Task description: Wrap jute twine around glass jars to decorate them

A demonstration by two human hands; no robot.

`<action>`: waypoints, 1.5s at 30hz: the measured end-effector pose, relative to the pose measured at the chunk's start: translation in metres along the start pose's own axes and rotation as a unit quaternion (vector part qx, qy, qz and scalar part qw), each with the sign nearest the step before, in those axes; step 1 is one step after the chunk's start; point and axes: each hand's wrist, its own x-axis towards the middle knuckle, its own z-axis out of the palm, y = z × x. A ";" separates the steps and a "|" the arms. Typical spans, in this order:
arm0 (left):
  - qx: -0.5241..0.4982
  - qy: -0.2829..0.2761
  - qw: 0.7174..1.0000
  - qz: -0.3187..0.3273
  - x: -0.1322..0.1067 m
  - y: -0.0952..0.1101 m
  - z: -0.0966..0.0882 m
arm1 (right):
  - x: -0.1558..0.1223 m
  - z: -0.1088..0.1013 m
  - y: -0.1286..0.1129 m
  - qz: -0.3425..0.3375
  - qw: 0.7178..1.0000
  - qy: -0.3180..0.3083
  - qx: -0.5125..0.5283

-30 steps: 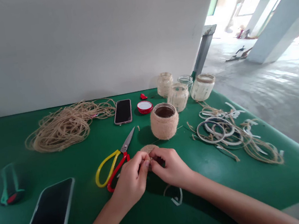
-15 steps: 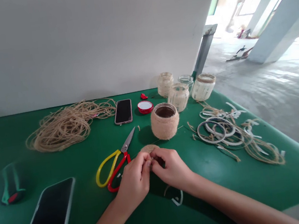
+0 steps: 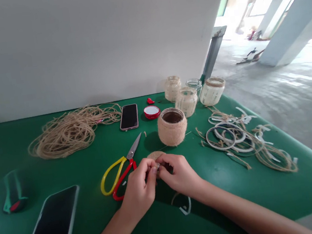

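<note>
My left hand (image 3: 141, 187) and my right hand (image 3: 180, 172) meet fingertip to fingertip, both pinched closed. Between them shows a small pale bit (image 3: 158, 166), too small to name. Just behind the fingers lies a round tan disc (image 3: 155, 154), partly covered by them. A twine-wrapped jar (image 3: 172, 133) stands upright beyond it. Scissors with one yellow and one red handle (image 3: 132, 151) lie with blades apart, beside my left hand. Under my right wrist, a white strip (image 3: 190, 206) curls on the green table (image 3: 160, 232).
A twine heap (image 3: 65, 135), a phone (image 3: 129, 117) and a red-rimmed lid (image 3: 152, 112) lie farther back. Several glass jars (image 3: 186, 103) stand at back right. White rings (image 3: 221, 147) and twine scraps lie right. A larger phone (image 3: 49, 232) and green-handled cutters (image 3: 13, 193) lie left.
The pale bit shows more clearly between my fingertips, which have shifted slightly. Both hands stay in nearly the same place, and the things on the table have not moved.
</note>
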 end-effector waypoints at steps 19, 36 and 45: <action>0.097 0.042 0.994 0.029 0.003 0.004 -0.012 | -0.001 -0.005 0.004 -0.131 0.986 0.034 -0.095; 0.114 0.013 0.992 0.047 0.006 0.002 -0.017 | 0.002 -0.007 0.008 -0.262 0.927 0.069 -0.259; 0.089 -0.003 0.996 0.018 0.006 0.002 -0.017 | 0.000 -0.008 0.003 -0.176 0.969 0.010 -0.173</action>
